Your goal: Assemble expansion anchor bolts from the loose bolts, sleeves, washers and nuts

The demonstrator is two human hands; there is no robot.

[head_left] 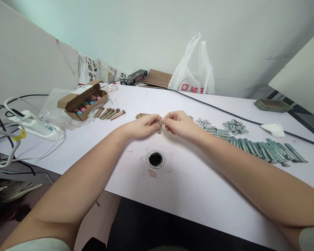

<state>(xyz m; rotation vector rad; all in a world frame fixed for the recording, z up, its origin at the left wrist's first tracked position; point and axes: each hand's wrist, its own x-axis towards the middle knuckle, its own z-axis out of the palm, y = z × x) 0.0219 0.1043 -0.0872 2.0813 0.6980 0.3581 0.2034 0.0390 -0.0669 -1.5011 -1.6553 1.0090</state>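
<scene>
Both hands meet above the middle of the table around a small bolt (159, 130), whose shank points down between the fingertips. My left hand (147, 125) pinches it from the left side, and my right hand (177, 122) has its fingers closed at the bolt's upper end. The fingers hide part of that end. Just behind my left hand lie several brass-coloured bolts (141, 115). Right of my right hand are metal sleeves (217, 131), a small heap of washers (203, 122), a pile of nuts (234, 126) and a row of long silvery bolts (269, 150).
A round cable hole (155, 159) opens in the table before me. To the left are more brass-coloured bolts (111, 113), an open cardboard box (85, 101) and a white power strip (38, 125). A black cable (211, 104), white plastic bag (192, 75) and green tray (273, 105) lie farther back.
</scene>
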